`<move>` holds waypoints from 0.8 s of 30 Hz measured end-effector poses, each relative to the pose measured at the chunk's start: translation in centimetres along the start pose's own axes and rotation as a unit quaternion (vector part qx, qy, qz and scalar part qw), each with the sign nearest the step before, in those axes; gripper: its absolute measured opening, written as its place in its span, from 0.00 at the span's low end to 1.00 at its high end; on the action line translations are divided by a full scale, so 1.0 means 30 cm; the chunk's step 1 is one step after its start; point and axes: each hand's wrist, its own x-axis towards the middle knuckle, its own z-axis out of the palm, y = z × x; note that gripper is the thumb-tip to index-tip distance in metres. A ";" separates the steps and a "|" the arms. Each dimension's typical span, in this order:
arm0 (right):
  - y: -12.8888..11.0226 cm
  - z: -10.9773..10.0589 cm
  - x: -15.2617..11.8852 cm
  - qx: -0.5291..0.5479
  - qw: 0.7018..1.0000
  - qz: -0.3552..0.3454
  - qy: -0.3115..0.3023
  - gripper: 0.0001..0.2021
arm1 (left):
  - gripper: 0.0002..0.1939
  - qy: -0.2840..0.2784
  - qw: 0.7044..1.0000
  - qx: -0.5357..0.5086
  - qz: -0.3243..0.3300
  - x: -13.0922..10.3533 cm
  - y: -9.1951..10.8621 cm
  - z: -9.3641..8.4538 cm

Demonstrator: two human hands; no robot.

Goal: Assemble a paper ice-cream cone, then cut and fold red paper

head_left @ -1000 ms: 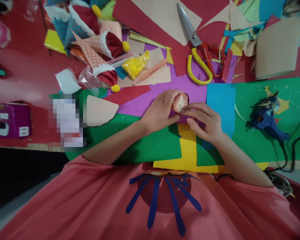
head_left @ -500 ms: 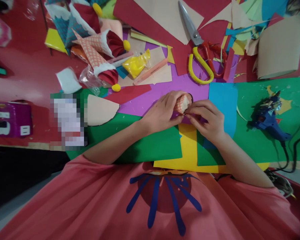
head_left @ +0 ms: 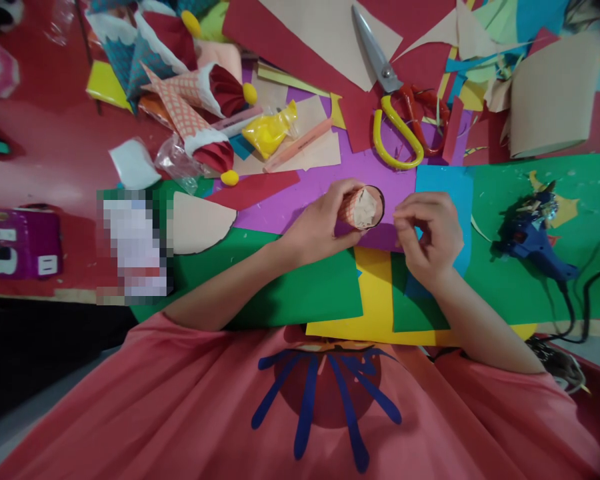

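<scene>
My left hand (head_left: pixel 325 217) is wrapped round a checkered orange and white paper cone (head_left: pixel 364 208), whose round end faces right. Folded cream paper fills that end, and a dark-edged flap stands out along its far right rim. My right hand (head_left: pixel 430 230) is apart from the cone, a little to its right, with thumb and forefinger pinched together. Whatever may be between those fingertips is too small to make out. Under both hands lie a purple sheet (head_left: pixel 300 208) and a blue sheet (head_left: pixel 443 183).
Scissors (head_left: pixel 387 83) lie beyond my hands. A blue glue gun (head_left: pixel 537 237) with a cord rests on the green sheet (head_left: pixel 500 300) at right. Finished cones (head_left: pixel 200 130), a yellow packet (head_left: pixel 270 130) and a cream half-circle (head_left: pixel 200 223) lie left. A purple box (head_left: pixel 23 243) sits far left.
My right hand has come away from the cone's rim and moved right, still pinched. The cone's filled round end now shows more fully in my left hand.
</scene>
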 end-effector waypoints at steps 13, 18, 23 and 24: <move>-0.002 0.005 -0.011 0.025 0.998 -0.045 -0.027 0.15 | 0.23 -0.024 0.995 -0.087 -0.049 0.032 0.049 -0.033; 0.001 0.017 -0.010 0.018 0.986 -0.080 -0.143 0.22 | 0.21 -0.061 0.986 -0.131 -0.083 0.034 0.067 -0.033; -0.001 0.022 -0.015 0.022 0.982 -0.046 -0.179 0.21 | 0.18 -0.088 0.972 -0.201 -0.079 0.034 0.071 -0.027; -0.001 0.021 -0.015 0.020 0.982 -0.037 -0.183 0.21 | 0.19 -0.087 0.971 -0.205 -0.082 0.034 0.070 -0.026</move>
